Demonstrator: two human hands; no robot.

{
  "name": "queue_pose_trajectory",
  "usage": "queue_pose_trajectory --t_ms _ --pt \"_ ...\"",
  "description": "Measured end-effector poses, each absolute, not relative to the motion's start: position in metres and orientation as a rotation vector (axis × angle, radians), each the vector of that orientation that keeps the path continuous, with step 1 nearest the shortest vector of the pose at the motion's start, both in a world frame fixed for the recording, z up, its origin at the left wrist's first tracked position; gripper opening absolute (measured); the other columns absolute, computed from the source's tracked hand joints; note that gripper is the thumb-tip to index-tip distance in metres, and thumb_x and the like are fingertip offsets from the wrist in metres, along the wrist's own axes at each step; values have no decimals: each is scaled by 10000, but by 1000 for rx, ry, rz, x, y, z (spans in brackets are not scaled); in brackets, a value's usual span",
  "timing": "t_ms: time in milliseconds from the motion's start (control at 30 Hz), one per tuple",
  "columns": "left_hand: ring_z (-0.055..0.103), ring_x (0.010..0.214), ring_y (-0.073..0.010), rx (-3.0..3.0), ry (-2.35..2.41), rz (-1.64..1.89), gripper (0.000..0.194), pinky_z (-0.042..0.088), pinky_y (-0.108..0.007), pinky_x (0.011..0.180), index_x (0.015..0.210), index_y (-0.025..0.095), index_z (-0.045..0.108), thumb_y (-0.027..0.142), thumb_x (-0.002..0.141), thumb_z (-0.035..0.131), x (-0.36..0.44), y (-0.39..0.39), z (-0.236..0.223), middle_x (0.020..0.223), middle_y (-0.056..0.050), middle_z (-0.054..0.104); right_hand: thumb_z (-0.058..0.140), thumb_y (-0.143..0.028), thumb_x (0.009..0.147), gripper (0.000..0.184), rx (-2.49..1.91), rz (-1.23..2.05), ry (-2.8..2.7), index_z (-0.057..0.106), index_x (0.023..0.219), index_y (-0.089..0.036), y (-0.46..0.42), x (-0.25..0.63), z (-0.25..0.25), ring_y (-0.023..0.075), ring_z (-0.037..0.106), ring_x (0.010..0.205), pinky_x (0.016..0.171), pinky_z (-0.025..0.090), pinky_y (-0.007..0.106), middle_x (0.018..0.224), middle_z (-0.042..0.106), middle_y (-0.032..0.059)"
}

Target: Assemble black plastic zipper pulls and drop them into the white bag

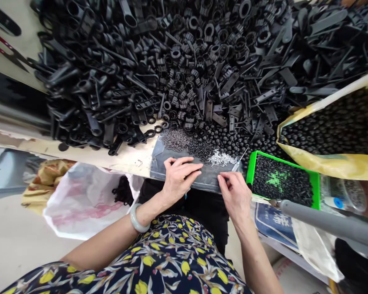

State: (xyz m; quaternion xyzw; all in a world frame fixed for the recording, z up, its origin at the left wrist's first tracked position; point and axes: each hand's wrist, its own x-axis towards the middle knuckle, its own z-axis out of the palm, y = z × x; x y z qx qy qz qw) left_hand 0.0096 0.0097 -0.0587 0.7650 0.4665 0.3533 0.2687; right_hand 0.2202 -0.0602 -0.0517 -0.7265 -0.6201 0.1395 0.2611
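My left hand (pixel 181 175) hovers over the grey mat (pixel 161 165) at the table's front edge. Its fingers are stretched out, thumb and fingertips slightly apart, and I see nothing between them. On the mat's right side my right hand (pixel 236 194) is closed, thumb and forefinger together; anything in them is too small to make out. Just beyond it lies a slim, pointed, pale tool (pixel 237 164). A small heap of white metal pins (pixel 222 157) lies between and beyond the hands. Behind my left hand are small grey pieces (pixel 175 140) and tiny black pieces (pixel 200 148).
Black plastic parts (pixel 178 61) are piled across the table's back. A green tray (pixel 317 192) of small black pieces stands right, below a yellow-edged bag (pixel 322 161) of black beads. A grey bar (pixel 322 218) juts in at right. Red-handled scissors (pixel 9 51) lie far left.
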Motion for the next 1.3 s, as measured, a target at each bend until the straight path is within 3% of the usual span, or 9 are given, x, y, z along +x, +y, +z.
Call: queue_pose_trajectory --t_ms 267,567,767,967,1300 --pt "744 1155 -247 2020 1188 903 79 197 -519 1151 1024 297 754 251 961 740 8 11 -58 1060 26 834 568 -393 1055 206 -1962 433 -1644 711 1022 -248 -62 218 -51 146 657 782 717 501 287 1010 715 14" --pt "772 1053 -238 2137 1175 941 88 229 -513 1067 1026 297 748 260 1008 671 10 11 -57 1031 25 840 608 -422 1026 224 -1932 471 -1566 744 985 -248 -61 214 -48 146 665 704 684 532 290 946 763 15" --pt "776 1019 -230 2124 1172 905 100 254 -495 1036 1050 292 756 277 1010 666 10 11 -58 1063 3 837 719 -455 945 252 -1766 767 -1232 763 1011 -215 -51 196 -43 132 622 517 533 516 267 698 716 -14" --pt "787 977 -225 2080 1185 970 96 268 -486 1028 1056 273 753 237 982 703 12 10 -62 1040 3 839 767 -439 905 252 -1620 947 -1045 755 985 -201 -42 181 -53 101 577 499 484 477 242 750 716 -7" --pt "743 1031 -215 1958 1219 845 86 269 -482 1011 1032 264 756 239 958 720 13 15 -52 1071 -1 826 657 -257 1001 102 -1466 460 -1672 758 1015 -258 -30 185 -51 190 738 882 781 617 349 976 784 48"
